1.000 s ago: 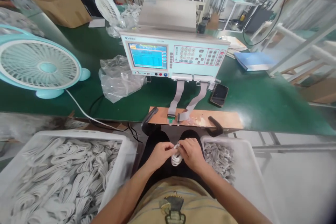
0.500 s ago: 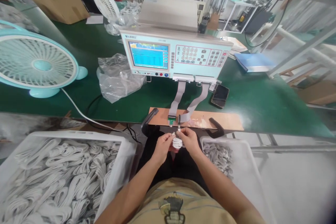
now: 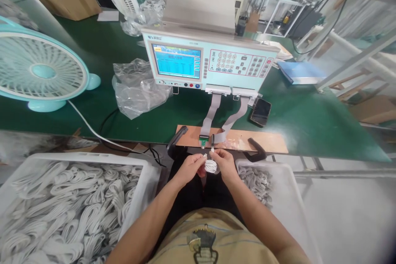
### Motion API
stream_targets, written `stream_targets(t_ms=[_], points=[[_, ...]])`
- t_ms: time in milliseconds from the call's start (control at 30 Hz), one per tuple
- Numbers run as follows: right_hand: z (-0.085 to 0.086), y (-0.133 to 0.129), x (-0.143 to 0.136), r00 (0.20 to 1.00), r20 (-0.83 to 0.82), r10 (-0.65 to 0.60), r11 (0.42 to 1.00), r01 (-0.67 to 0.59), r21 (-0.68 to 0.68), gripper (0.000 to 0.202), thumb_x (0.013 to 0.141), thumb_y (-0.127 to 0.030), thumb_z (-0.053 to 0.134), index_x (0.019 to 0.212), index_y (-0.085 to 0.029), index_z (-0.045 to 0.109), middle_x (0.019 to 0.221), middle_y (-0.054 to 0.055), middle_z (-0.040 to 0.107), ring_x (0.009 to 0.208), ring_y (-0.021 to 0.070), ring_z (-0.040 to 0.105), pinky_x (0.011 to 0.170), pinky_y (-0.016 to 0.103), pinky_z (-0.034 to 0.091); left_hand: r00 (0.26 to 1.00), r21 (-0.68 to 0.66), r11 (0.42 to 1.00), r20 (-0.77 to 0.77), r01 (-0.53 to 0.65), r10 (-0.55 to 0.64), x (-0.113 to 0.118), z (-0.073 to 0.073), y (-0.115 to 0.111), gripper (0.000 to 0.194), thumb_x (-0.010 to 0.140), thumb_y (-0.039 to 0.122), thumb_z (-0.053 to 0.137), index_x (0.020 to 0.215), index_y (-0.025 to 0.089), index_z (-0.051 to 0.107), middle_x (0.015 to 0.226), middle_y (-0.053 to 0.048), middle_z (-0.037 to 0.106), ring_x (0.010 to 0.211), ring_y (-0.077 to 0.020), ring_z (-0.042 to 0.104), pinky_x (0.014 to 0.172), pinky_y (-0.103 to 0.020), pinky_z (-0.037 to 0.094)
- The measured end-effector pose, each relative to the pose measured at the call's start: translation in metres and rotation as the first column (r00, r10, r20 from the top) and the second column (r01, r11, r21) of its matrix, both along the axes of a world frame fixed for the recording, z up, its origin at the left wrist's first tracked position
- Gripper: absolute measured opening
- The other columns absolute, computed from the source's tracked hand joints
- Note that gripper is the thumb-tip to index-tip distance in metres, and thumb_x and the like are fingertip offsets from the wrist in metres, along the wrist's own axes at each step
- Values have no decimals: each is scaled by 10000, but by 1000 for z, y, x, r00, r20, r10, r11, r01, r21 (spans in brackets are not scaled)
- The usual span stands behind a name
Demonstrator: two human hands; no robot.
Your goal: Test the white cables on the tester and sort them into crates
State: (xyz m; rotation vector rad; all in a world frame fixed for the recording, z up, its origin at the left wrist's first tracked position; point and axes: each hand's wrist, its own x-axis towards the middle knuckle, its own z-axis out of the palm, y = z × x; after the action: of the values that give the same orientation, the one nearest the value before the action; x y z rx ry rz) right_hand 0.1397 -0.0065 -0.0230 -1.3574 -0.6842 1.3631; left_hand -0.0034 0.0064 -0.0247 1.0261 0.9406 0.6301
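Note:
A small coiled white cable hangs between my two hands, just in front of the table edge. My left hand pinches one end of it below the green connector board. With fingers closed, my right hand grips the other end close under the second ribbon-cable connector. Whether that plug sits in the connector, I cannot tell. Two grey ribbon cables run from these connectors up to the tester, whose blue screen is lit.
A white bin of bundled cables stands left; another bin with cables stands right. Black clamps hold a wooden strip at the table edge. A phone, plastic bag and fan lie around the tester. A person sits behind it.
A line of large text has appeared on the tester's screen. My left hand has shifted slightly left, with its cable end apart from the coil. The camera view has tilted a little.

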Motion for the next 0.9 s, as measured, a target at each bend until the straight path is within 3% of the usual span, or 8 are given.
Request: stream_targets(t_ms=[100,200,367,700,900], points=[[-1,3,-2,996,-83,-32,999,29,-39,235,581,-347,718,606,-148,596,497,-35,535,444,87,433,476,235,348,1000,52,998,-13,-19,20,-1,2,2,331,784,436,506,635,143,537,532,12,537,479,-108,511,455,-202,407],[-2,3,-3,995,-79,-59,998,56,-35,244,581,-352,722,577,-151,584,474,-47,498,431,74,397,462,226,315,984,154,973,-4,-173,176,5,-1,-1,309,781,409,523,650,135,580,566,10,547,536,-108,503,515,-204,401],[1,2,-1,999,-34,-10,1000,9,-2,284,612,-351,708,506,-153,534,457,-52,461,444,67,375,470,218,290,930,226,902,71,-367,360,18,-9,-7,293,796,371,514,869,130,664,805,-54,649,742,-168,565,674,-246,426],[5,3,1,999,46,26,999,-25,-20,272,602,-390,700,542,-157,573,475,-43,476,462,83,389,486,231,307,860,203,836,144,-510,489,28,-11,-6,260,782,354,528,710,127,632,613,-1,557,580,-122,483,572,-222,375],[1,3,1,1000,8,16,1000,-16,-15,271,592,-389,715,568,-152,585,486,-40,490,468,84,397,495,231,320,880,235,849,99,-474,464,26,-12,-4,283,772,369,534,633,129,587,575,13,496,559,-109,435,552,-214,354]])
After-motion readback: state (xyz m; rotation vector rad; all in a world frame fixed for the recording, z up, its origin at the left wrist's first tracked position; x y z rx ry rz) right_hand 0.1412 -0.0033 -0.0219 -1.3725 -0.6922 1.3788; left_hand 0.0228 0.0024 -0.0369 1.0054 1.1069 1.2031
